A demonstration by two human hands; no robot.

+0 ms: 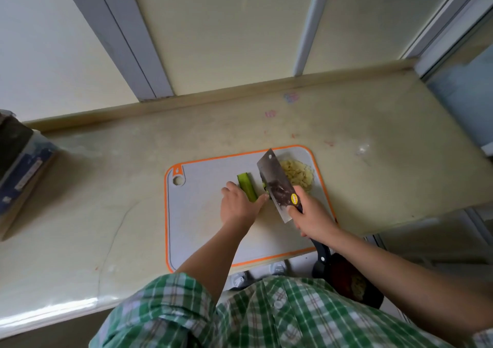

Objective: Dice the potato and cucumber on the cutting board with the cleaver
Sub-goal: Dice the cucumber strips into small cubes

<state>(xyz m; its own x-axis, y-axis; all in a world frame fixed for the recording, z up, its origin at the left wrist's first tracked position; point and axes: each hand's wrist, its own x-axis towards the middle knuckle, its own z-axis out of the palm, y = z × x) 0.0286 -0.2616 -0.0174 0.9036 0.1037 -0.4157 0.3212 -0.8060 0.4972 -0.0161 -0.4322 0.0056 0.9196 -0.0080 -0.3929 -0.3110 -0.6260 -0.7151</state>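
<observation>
A grey cutting board [202,230] with an orange rim lies on the counter. A green cucumber strip [246,189] lies near its middle, and my left hand [238,206] holds the strip's near end down with curled fingers. My right hand [310,215] grips the handle of the cleaver [277,185], whose blade stands on the board just right of the cucumber, over a few small green pieces. A pile of diced potato [298,175] sits at the board's far right corner, partly hidden by the blade.
The board lies on a pale countertop [106,187] against a wall. A dark box-like object [18,166] stands at the left edge. A black pan [349,278] with food sits below the counter's front edge, near my right arm.
</observation>
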